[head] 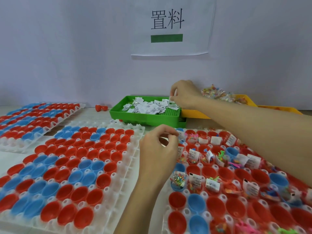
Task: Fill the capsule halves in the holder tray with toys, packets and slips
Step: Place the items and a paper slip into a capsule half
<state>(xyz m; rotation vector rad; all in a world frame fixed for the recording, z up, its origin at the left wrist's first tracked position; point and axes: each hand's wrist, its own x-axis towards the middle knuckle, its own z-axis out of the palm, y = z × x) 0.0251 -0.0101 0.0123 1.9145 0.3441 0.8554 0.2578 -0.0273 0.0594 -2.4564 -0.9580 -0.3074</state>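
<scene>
Right forearm (253, 125) crosses above the filled tray (185, 211); green bin (145, 118) blocks behind

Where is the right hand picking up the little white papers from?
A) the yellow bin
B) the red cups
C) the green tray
C: the right hand pinches white slips right above the green tray heaped with them.

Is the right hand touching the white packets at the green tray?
Touching: the head view shows the right hand pinching white packets above the green tray.
</scene>
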